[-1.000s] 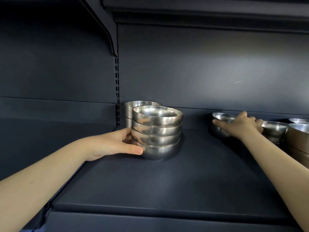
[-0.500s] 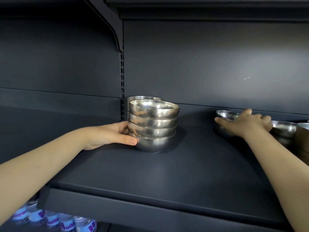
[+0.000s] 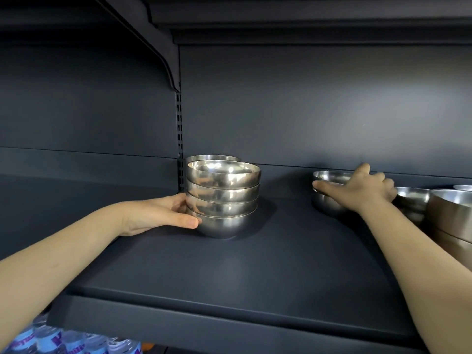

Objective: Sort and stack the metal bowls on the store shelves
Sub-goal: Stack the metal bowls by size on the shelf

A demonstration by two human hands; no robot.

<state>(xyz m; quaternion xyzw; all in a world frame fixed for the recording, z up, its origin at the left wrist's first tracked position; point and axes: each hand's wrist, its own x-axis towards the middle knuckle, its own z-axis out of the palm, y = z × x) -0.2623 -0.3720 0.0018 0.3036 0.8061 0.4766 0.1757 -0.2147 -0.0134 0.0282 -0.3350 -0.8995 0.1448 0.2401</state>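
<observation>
Centre lane: bare deck of the shelf (image 3: 268,277) runs from the front lip to the back panel (image 3: 306,111), between the four-bowl stack (image 3: 224,200) and the single bowl (image 3: 328,203).
Left obstacle: four-bowl stack, with the left hand (image 3: 158,215) wrapped round its lower bowls; rear bowls (image 3: 204,157) close behind.
Right obstacle: single bowl under the right hand (image 3: 362,191); another bowl (image 3: 413,200) just beside it; a larger stack (image 3: 452,218) crowds the right edge.
Overhead: upper shelf (image 3: 306,24) and bracket (image 3: 163,60), well above the bowl rims.
</observation>
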